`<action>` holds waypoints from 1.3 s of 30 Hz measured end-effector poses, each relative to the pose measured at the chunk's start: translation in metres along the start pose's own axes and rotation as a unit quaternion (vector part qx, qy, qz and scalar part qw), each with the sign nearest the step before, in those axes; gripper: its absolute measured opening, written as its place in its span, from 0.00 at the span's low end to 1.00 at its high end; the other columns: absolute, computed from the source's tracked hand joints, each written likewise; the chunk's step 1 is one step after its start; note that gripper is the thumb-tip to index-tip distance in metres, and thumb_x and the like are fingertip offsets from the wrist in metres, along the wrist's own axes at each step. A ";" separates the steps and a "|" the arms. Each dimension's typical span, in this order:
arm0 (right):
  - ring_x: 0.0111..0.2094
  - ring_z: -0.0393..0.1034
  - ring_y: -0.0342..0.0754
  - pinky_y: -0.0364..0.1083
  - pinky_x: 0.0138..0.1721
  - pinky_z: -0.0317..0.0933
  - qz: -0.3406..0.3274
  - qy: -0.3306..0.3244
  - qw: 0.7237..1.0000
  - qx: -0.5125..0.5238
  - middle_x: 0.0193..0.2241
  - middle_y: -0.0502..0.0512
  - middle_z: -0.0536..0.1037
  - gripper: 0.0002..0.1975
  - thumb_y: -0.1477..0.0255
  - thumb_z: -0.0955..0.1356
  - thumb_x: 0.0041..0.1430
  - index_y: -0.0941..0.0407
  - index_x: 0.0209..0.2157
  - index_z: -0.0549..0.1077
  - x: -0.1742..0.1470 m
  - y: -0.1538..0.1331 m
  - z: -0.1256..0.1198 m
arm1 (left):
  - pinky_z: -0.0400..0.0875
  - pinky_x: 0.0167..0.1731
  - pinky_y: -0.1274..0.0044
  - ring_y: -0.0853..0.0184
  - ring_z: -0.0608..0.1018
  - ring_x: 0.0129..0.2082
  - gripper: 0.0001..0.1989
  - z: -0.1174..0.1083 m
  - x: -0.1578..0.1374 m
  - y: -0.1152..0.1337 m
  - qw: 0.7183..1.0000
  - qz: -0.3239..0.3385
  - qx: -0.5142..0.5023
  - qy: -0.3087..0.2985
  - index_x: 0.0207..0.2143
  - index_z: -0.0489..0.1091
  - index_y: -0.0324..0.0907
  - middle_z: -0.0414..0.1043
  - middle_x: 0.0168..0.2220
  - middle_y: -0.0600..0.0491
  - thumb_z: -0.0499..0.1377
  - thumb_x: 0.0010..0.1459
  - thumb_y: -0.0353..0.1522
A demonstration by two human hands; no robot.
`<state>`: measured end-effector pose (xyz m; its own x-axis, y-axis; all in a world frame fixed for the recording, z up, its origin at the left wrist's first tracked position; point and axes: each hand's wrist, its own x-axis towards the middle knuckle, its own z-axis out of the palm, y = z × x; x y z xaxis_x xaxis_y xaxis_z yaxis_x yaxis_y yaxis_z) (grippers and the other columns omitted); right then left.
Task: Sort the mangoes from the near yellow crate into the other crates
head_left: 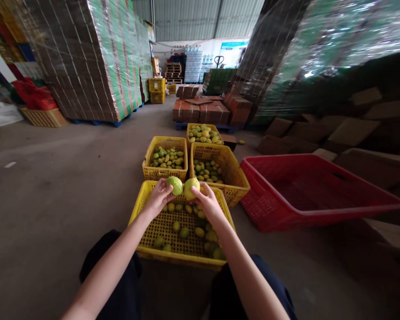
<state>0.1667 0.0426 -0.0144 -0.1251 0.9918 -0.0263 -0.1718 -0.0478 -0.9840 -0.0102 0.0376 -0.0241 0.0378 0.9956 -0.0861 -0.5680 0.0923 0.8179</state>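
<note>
My left hand (160, 195) grips a green lemon (175, 185) between thumb and fingers. A yellower lemon (191, 188) is held by my right hand (205, 200), close beside the green one. Both hands are raised over the far part of a wide yellow crate (143, 252) between my knees. Scattered green and yellow lemons (184, 233) lie on its perforated floor, more of them toward the right side. My right forearm hides part of that side.
Beyond stand a left yellow crate (147, 171), a right yellow crate (242, 186) and a farther crate (205, 126), all holding lemons. A large red crate (263, 209) is at right. Flattened cardboard (215, 113) and wrapped box stacks (115, 58) stand behind.
</note>
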 end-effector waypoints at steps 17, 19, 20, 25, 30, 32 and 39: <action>0.38 0.75 0.50 0.48 0.41 0.69 0.017 -0.057 0.987 0.148 0.33 0.51 0.81 0.22 0.61 0.79 0.39 0.53 0.38 0.78 0.003 -0.001 -0.005 | 0.76 0.41 0.74 0.64 0.81 0.40 0.09 -0.002 0.006 0.003 0.988 -0.078 -0.135 0.010 0.42 0.76 0.38 0.80 0.42 0.47 0.62 0.59 0.28; 0.37 0.76 0.50 0.50 0.42 0.69 0.018 -0.039 0.986 0.158 0.32 0.50 0.81 0.21 0.61 0.79 0.39 0.52 0.36 0.77 0.004 0.001 -0.006 | 0.76 0.41 0.74 0.64 0.81 0.40 0.08 -0.002 0.008 0.003 0.990 -0.072 -0.121 0.015 0.40 0.76 0.37 0.80 0.42 0.47 0.63 0.58 0.29; 0.36 0.77 0.50 0.50 0.43 0.69 0.021 -0.030 0.986 0.162 0.31 0.50 0.81 0.21 0.60 0.79 0.38 0.52 0.35 0.77 0.004 0.001 -0.006 | 0.76 0.42 0.74 0.64 0.81 0.39 0.08 -0.003 0.009 0.003 0.991 -0.067 -0.112 0.021 0.40 0.76 0.37 0.80 0.41 0.47 0.64 0.57 0.30; 0.37 0.78 0.51 0.51 0.45 0.71 0.035 0.000 0.988 0.150 0.33 0.52 0.82 0.26 0.58 0.79 0.37 0.53 0.40 0.79 0.006 0.003 -0.005 | 0.77 0.44 0.72 0.66 0.80 0.37 0.10 -0.003 0.011 0.001 0.997 -0.031 -0.051 0.048 0.41 0.76 0.39 0.79 0.43 0.49 0.66 0.57 0.33; 0.40 0.77 0.53 0.50 0.44 0.71 0.061 0.018 0.994 0.086 0.33 0.52 0.83 0.25 0.57 0.80 0.35 0.54 0.37 0.81 0.005 0.010 -0.001 | 0.78 0.43 0.69 0.64 0.80 0.39 0.12 -0.001 0.007 -0.008 0.996 -0.006 0.046 0.082 0.43 0.77 0.41 0.77 0.47 0.48 0.63 0.59 0.38; 0.40 0.77 0.53 0.50 0.44 0.71 0.065 0.016 0.996 0.062 0.33 0.52 0.83 0.25 0.58 0.80 0.34 0.54 0.37 0.81 0.004 0.013 0.002 | 0.77 0.45 0.67 0.60 0.79 0.43 0.16 0.000 0.005 -0.013 0.995 -0.021 0.068 0.063 0.43 0.77 0.41 0.77 0.46 0.46 0.66 0.55 0.40; 0.34 0.76 0.49 0.48 0.39 0.71 0.060 -0.007 0.995 0.073 0.30 0.51 0.82 0.25 0.60 0.80 0.33 0.56 0.36 0.81 0.006 0.016 0.006 | 0.74 0.45 0.67 0.57 0.77 0.47 0.28 -0.004 0.008 -0.023 0.991 0.011 0.105 0.088 0.40 0.73 0.40 0.77 0.43 0.47 0.75 0.37 0.40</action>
<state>0.1577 0.0469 -0.0294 -0.1668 0.9762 -0.1388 -0.2947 -0.1837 -0.9378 -0.0004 0.0431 -0.0459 -0.1265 0.9806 -0.1495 -0.3829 0.0908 0.9193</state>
